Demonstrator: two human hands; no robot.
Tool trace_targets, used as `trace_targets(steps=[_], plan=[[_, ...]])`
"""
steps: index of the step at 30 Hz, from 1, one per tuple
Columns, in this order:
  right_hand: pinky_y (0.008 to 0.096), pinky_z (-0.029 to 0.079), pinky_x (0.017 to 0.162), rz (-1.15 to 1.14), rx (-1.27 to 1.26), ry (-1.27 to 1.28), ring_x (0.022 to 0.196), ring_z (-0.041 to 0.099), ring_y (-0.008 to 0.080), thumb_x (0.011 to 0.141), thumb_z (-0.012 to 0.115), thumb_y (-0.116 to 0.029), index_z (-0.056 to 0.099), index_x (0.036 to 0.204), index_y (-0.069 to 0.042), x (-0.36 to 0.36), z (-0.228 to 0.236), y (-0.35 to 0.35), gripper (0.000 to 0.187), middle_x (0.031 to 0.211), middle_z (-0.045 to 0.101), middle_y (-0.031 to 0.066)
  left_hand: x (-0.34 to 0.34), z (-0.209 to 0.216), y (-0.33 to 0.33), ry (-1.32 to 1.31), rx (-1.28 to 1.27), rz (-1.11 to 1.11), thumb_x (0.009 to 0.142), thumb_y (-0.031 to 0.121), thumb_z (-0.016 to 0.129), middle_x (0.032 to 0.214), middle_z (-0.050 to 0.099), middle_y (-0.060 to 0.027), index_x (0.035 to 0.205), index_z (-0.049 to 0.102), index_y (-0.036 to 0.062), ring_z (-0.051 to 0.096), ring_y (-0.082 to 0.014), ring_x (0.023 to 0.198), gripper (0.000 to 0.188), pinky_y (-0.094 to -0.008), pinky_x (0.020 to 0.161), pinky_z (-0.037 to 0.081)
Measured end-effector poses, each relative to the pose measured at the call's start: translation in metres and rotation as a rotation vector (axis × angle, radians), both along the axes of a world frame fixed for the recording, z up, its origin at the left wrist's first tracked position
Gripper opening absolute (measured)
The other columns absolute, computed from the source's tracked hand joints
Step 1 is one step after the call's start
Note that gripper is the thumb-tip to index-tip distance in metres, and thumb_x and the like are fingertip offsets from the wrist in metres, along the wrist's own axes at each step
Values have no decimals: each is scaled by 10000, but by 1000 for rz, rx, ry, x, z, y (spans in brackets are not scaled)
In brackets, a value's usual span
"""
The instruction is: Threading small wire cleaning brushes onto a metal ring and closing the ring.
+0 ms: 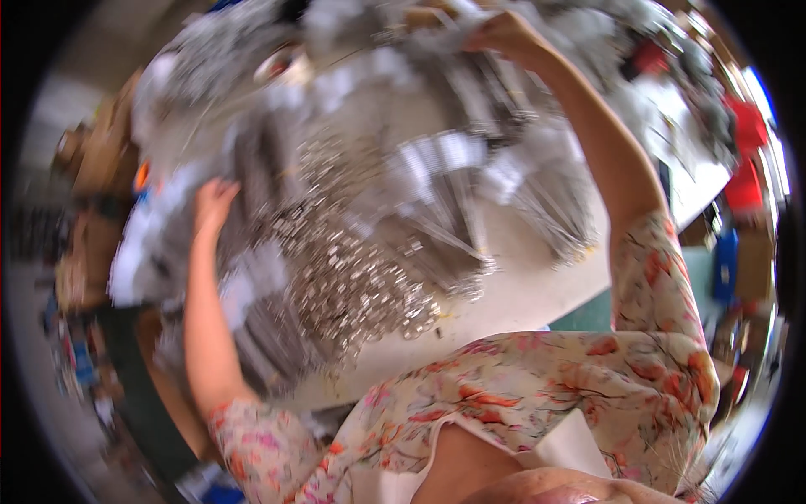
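My left hand [217,202] is over grey and white bundles at the left of the table, its fingers bent but smeared by motion. At the far side, my stretched right arm ends in my right hand [506,38], fingers pressed together at a blurred grey-white bundle; what they pinch is unclear. Between the hands lies a heap of small shiny metal pieces [361,286]. To its right, a fanned bundle of thin grey strands with white ends [441,202] lies near a second similar fan [541,197].
The pale table [537,290] carries more grey-white bundles [201,76] along its far edge. Cardboard boxes [101,168] stand beyond its left side. Red items [743,151] and a blue container [726,265] are at the right. A green surface [579,312] shows near the table's front right edge.
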State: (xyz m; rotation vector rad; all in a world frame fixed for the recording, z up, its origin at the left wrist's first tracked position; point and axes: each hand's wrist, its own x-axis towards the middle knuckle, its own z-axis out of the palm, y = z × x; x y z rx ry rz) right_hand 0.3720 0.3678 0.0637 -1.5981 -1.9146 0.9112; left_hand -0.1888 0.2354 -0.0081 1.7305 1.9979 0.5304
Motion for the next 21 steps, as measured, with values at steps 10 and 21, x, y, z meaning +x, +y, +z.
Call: trace_targets(steps=[10,21], plan=[[286,438,489,-561,156,420,580,528,133,769,585,-257,622,808,-86,130,21,29,179,667,556,12,78,130,-40,-674,622,269,911,261,515,691,432,52,1032,595,38,281,-7,464,266,-179,389,210],[444,462,828,-491,186,-697,1044,552,322,762,591,-390,556,1122,-96,117,-28,61,466,1123,581,142,114,122,-212,-839,210,467,928,210,482,675,439,29,1005,596,-18,279,-10,457,267,-166,389,200]])
